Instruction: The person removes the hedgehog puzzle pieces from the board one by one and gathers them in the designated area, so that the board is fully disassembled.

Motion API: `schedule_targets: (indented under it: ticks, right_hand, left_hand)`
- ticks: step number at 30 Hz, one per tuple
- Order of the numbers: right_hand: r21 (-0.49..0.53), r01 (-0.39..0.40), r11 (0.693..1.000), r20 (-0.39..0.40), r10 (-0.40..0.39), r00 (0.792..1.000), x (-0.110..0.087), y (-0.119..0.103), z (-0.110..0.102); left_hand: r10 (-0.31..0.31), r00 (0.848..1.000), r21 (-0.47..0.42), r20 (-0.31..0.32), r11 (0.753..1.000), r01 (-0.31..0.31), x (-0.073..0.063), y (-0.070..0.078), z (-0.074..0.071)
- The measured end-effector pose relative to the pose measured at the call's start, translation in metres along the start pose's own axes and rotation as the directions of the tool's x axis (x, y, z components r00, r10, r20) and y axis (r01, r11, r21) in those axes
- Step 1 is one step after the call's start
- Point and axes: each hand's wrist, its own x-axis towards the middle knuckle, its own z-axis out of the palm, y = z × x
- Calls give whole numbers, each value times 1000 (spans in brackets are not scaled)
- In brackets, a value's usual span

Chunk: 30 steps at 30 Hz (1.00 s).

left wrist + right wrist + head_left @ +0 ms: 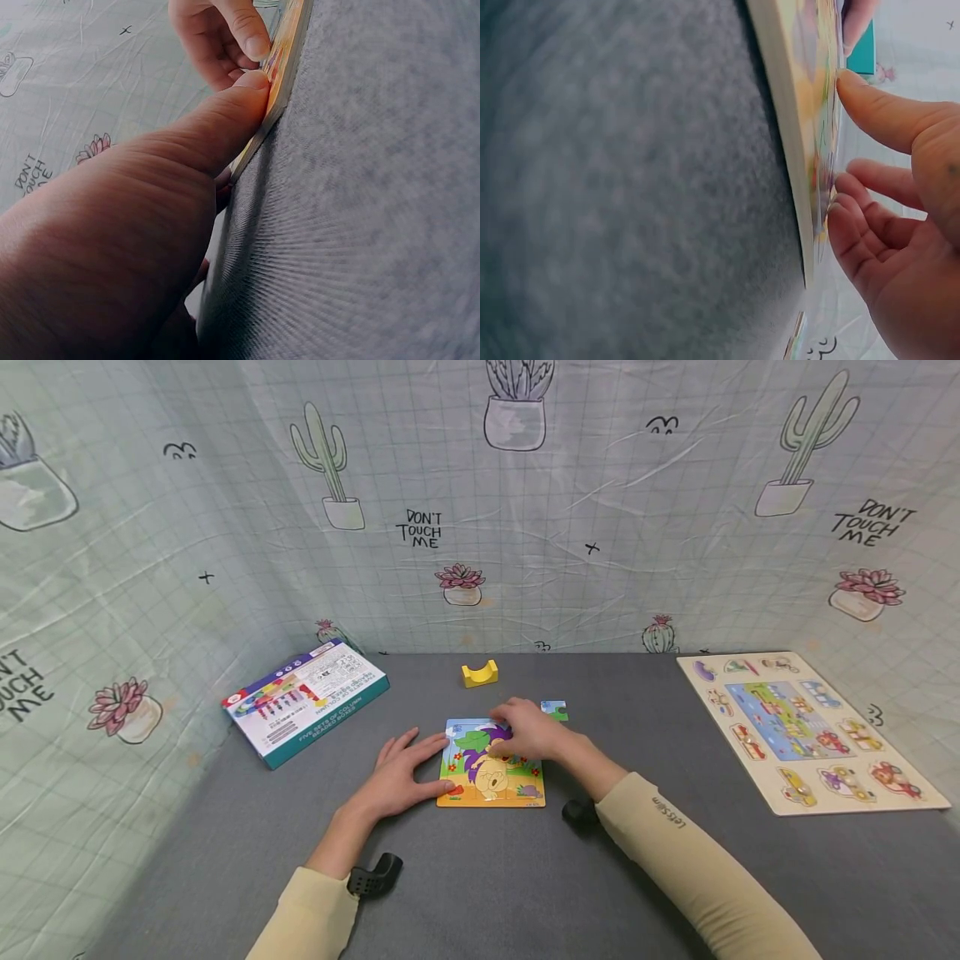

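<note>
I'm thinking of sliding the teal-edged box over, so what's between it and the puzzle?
The left hand, which touches the puzzle, with bare grey tabletop between it and the box. The head view shows this.

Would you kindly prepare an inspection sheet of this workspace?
Surface: dark grey, textured tabletop.
Job's things: square, colourful cartoon jigsaw board; blue-and-green puzzle piece beyond its far right corner.
Clutter: yellow curved block; white-and-teal rectangular box, left; cream picture-puzzle board, right.
Hands: left hand touches the jigsaw board's left edge; right hand touches its picture.
Cables: nothing seen.
Surroundings: pale cactus-print fabric behind and at sides.
</note>
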Motion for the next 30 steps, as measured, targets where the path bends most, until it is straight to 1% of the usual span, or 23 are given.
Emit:
schedule_targets:
  ticks: [4,13,17,23,30]
  right_hand:
    - [-18,-16,1000,-1,16,1000,0,-2,1]
    - [26,-39,999,17,38,999,2,-1,3]
    - [40,-31,999,15,31,999,2,-1,3]
    - [51,-20,998,5,19,1000,1,-1,3]
    - [72,-28,997,-7,29,1000,1,0,5]
  left_hand:
    - [-5,1000,-3,8,1000,5,0,1,0]
    - [-2,1000,3,7,1000,2,0,1,0]
    - [0,1000,1,3,1000,0,0,1,0]
    - [-16,1000,-5,-1,1000,16,-1,0,-1]
    - [0,1000,4,6,1000,0,0,1,0]
